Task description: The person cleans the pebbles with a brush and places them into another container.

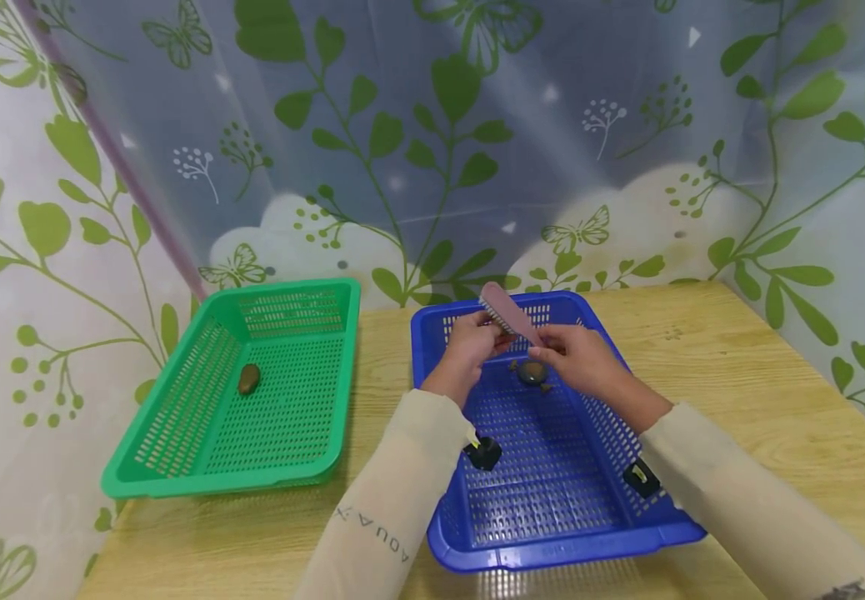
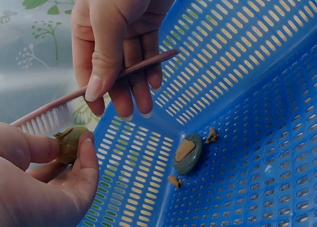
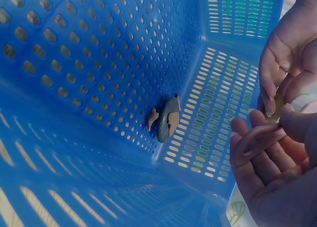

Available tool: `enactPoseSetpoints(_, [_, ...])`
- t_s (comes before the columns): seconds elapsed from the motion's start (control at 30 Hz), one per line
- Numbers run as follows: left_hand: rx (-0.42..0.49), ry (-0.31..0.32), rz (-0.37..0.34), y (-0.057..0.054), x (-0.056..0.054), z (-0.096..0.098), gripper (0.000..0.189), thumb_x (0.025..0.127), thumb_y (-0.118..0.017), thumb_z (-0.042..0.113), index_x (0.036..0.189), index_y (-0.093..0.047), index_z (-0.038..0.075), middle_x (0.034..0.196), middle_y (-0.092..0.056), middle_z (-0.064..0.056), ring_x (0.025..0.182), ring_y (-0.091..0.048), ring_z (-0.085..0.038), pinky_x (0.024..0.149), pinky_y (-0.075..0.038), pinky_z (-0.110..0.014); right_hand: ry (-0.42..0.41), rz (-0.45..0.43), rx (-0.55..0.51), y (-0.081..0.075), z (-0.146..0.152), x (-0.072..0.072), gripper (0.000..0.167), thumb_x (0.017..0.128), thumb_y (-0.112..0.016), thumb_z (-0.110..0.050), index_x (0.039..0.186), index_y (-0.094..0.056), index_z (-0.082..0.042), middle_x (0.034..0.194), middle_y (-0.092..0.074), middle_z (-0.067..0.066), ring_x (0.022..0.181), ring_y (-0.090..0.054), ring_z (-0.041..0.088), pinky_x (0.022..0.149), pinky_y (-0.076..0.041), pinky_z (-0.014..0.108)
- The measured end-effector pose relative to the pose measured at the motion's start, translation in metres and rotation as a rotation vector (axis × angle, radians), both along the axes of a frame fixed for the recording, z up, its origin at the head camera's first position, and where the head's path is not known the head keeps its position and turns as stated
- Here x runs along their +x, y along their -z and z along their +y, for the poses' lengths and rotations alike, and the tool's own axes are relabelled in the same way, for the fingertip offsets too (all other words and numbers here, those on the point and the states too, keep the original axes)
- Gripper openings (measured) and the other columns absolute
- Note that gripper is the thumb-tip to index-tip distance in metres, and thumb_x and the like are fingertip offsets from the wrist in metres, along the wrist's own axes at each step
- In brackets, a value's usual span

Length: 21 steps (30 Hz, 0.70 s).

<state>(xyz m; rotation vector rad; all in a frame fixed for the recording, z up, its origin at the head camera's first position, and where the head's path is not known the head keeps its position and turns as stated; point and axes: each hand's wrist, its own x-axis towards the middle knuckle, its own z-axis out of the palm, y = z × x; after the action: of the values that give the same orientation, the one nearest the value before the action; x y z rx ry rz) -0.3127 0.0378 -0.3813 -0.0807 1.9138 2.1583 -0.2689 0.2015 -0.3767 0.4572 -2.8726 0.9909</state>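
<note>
The pink brush (image 1: 511, 315) is in the air above the far part of the blue basket (image 1: 552, 552). In the head view its long axis runs slanting: the head of the brush points to between 10 and 11 o'clock, the end of the handle to between 4 and 5, and the white bristles (image 2: 47, 120) face about 8 o'clock. In the left wrist view the same axis lies from 8 o'clock, bristle end, to 2 o'clock, handle end.

The right hand (image 1: 578, 357) pinches the handle between thumb and fingers. The left hand (image 1: 472, 342) pinches a small olive stone (image 2: 74, 142) near the bristles — whether they touch it, I cannot tell. This stone is mostly covered by the fingers; in the right wrist view only a bit of it shows, and the bristles cannot be made out there. The left wrist view cuts off the left hand at its edge.

At 5 o'clock from the brush, on the basket floor, lies a dark stone (image 2: 190, 160) with a tan patch, small brown pieces (image 2: 212, 135) beside it — their exact shape is hard to see. Toward 8 or 9 o'clock stands the green basket (image 1: 230, 488), with a brown stone (image 1: 248, 379) inside
</note>
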Motion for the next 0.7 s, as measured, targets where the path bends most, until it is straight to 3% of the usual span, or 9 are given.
enactPoseSetpoints(0.2, [0.03, -0.006, -0.02, 0.0014, -0.0004, 0.0009, 0.034, 0.1, -0.047, -0.001, 0.132, -0.056, -0.003, 0.116, -0.066, -0.021, 0.106, -0.066, -0.029, 0.087, -0.055, -0.033, -0.018, -0.013, 0.022, 0.0011, 0.0015, 0.0001, 0.026, 0.097, -0.06, -0.017, 0.116, -0.066, 0.001, 0.095, -0.072, 0.011, 0.072, -0.058, 0.017, 0.063, -0.044, 0.034])
enactPoseSetpoints(0.37, [0.052, -0.011, -0.031, 0.0012, -0.0011, 0.0008, 0.034, 0.1, -0.047, 0.001, 0.133, -0.055, -0.003, 0.116, -0.067, -0.021, 0.105, -0.066, -0.029, 0.087, -0.055, -0.033, -0.012, -0.031, 0.033, 0.0011, 0.0022, 0.0, 0.023, 0.097, -0.06, -0.018, 0.11, -0.068, 0.0, 0.09, -0.072, 0.01, 0.066, -0.052, 0.016, 0.06, -0.041, 0.032])
enactPoseSetpoints(0.57, [0.065, -0.016, -0.029, 0.001, -0.0017, -0.0005, 0.035, 0.102, -0.046, 0.004, 0.135, -0.053, -0.004, 0.117, -0.066, -0.022, 0.104, -0.066, -0.029, 0.086, -0.055, -0.033, 0.0, -0.043, 0.038, 0.0009, 0.0027, 0.0, 0.022, 0.097, -0.06, -0.018, 0.108, -0.069, -0.001, 0.091, -0.072, 0.011, 0.068, -0.056, 0.016, 0.06, -0.043, 0.032])
enactPoseSetpoints(0.7, [0.079, -0.033, -0.032, 0.0002, -0.002, -0.0008, 0.037, 0.103, -0.044, 0.006, 0.138, -0.049, -0.004, 0.117, -0.065, -0.023, 0.103, -0.067, -0.029, 0.086, -0.055, -0.032, 0.043, -0.057, 0.028, 0.001, 0.0038, -0.0014, 0.022, 0.098, -0.059, -0.018, 0.105, -0.068, 0.0, 0.084, -0.071, 0.011, 0.063, -0.056, 0.016, 0.056, -0.043, 0.031])
